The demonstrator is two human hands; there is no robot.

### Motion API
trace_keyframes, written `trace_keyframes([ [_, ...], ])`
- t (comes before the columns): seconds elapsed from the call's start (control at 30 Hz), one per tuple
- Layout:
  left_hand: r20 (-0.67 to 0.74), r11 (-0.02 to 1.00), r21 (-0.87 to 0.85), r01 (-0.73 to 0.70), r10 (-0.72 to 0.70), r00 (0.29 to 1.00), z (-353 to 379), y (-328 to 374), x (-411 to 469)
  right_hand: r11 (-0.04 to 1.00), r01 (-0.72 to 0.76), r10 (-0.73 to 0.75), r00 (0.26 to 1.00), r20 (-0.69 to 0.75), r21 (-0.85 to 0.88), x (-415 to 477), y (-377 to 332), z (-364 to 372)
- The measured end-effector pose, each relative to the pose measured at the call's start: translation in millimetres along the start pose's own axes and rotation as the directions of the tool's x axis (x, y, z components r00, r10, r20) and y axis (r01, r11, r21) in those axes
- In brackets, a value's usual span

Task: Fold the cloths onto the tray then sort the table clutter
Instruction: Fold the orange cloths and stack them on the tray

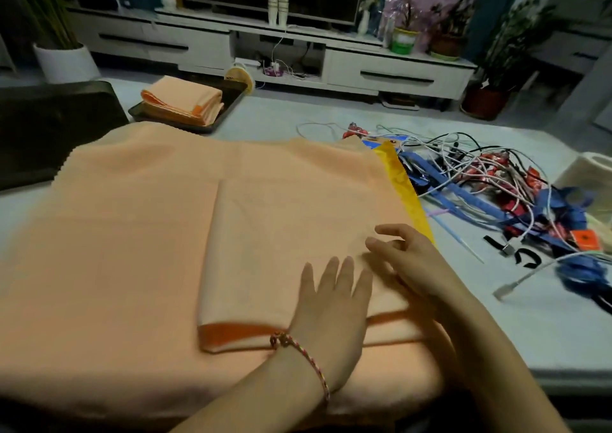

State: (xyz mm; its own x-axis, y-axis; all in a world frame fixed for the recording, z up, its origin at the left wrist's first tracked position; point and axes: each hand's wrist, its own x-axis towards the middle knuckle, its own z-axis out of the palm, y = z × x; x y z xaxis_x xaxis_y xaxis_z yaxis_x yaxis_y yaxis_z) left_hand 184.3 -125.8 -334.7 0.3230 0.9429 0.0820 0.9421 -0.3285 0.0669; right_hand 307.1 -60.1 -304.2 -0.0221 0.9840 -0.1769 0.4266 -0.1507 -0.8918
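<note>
A folded peach cloth point(281, 234) lies on top of a larger spread peach cloth point(116, 234) at the table's near side. My left hand point(334, 303), with a braided bracelet at the wrist, lies flat on the folded cloth with fingers straight. My right hand point(407, 260) rests beside it on the cloth's right part, fingers slightly bent and holding nothing. A black tray point(228, 108) at the back holds a stack of folded peach cloths point(183, 99). A yellow cloth edge point(402, 180) shows under the peach ones.
A tangle of white cables point(480, 171), blue straps point(543, 207) and red packets point(496, 167) covers the table's right side. A cream container point(592, 171) stands at the far right. A dark object point(49, 127) sits at the left. A TV cabinet stands behind.
</note>
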Motion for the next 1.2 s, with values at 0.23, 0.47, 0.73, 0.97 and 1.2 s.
trace_keyframes([
  [0.23,-0.225,0.995,0.093,-0.041,0.061,0.972,-8.5,-40.9,-26.4,0.950,0.145,-0.176,0.980,-0.090,-0.278,4.3,11.1,-2.8],
  [0.47,-0.346,0.973,0.222,-0.060,0.136,0.928,-16.3,-90.4,-57.0,0.900,0.107,-0.112,0.994,0.013,-0.422,-2.3,11.9,-12.0],
  [0.73,-0.214,0.975,0.166,-0.147,0.181,0.960,4.8,-126.6,-82.3,0.894,0.120,-0.120,0.992,0.026,-0.432,-3.2,14.6,-13.0],
  [0.97,-0.044,0.992,-0.018,-0.122,0.121,0.992,-7.8,-134.7,-85.8,0.809,0.083,-0.115,0.993,-0.018,-0.582,-8.5,23.2,-17.7],
  [1.2,-0.131,0.992,0.059,-0.109,0.116,0.985,-5.8,-112.6,-60.6,0.557,0.474,-0.691,0.720,-0.064,-0.682,-19.8,4.7,22.2],
])
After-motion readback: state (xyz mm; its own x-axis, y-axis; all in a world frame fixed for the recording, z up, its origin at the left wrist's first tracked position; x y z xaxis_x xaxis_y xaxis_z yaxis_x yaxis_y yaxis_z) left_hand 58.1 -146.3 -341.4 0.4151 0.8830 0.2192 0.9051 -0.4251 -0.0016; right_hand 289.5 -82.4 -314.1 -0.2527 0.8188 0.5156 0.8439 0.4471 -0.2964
